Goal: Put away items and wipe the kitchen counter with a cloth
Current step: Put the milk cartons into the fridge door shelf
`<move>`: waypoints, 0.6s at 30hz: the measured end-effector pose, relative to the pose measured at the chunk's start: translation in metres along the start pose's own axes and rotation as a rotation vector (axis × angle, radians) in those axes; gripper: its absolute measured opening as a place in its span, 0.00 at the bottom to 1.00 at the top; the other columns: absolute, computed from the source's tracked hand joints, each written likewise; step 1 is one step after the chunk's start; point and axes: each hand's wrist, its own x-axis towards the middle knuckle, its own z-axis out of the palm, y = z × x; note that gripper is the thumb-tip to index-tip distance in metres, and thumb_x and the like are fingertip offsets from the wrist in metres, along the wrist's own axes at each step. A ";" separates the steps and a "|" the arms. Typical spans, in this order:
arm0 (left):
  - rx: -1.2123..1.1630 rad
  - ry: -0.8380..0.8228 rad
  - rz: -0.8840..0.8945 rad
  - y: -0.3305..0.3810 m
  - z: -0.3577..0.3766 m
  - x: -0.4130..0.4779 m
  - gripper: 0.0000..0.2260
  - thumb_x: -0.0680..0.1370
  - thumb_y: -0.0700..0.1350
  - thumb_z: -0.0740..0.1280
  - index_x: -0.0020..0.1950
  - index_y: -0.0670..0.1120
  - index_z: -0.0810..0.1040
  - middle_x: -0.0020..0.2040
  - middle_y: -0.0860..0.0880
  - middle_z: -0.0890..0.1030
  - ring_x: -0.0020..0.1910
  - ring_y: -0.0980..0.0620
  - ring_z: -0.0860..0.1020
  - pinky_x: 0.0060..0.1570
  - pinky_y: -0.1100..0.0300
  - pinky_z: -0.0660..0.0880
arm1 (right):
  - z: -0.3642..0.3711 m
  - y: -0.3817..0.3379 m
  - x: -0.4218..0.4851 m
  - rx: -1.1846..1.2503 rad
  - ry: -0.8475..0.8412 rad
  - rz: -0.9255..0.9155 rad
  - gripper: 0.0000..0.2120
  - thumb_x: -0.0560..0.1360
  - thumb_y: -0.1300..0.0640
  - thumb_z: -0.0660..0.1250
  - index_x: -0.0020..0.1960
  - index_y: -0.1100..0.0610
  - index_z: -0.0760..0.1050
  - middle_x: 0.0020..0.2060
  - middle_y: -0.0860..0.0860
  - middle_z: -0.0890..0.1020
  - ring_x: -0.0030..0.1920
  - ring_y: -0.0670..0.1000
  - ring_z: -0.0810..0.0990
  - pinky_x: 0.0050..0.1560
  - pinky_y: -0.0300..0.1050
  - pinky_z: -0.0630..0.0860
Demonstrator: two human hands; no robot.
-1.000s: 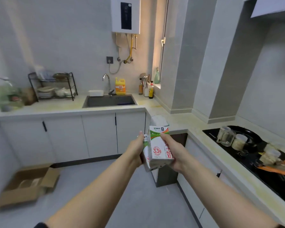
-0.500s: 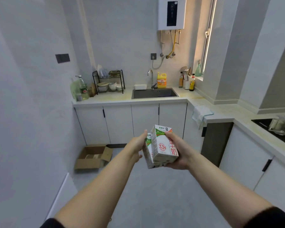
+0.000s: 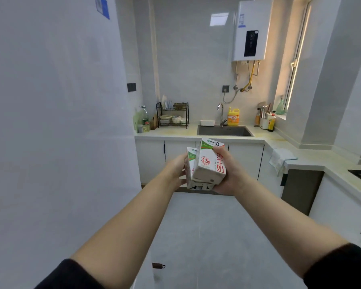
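White milk cartons (image 3: 206, 163) sit clasped between left grip (image 3: 175, 170) and right grip (image 3: 231, 174).

A white milk carton (image 3: 208, 163) with a green top and red print tilts in mid-air in front of the sink (image 3: 225, 132), gripped by the right hand (image 3: 230, 174). A second matching carton (image 3: 189, 165) leans against it, held by the left hand (image 3: 174, 167). A pale cloth (image 3: 280, 157) drapes over the counter (image 3: 313, 158) edge, right of the sink.
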 end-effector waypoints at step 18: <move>0.992 1.088 1.244 -0.020 -0.103 -0.226 0.21 0.71 0.41 0.60 0.64 0.47 0.73 0.73 0.41 0.64 0.74 0.41 0.57 0.71 0.39 0.54 | 0.121 0.068 -0.149 -0.134 -0.104 -0.268 0.11 0.75 0.47 0.66 0.52 0.53 0.76 0.45 0.54 0.85 0.44 0.55 0.84 0.49 0.48 0.79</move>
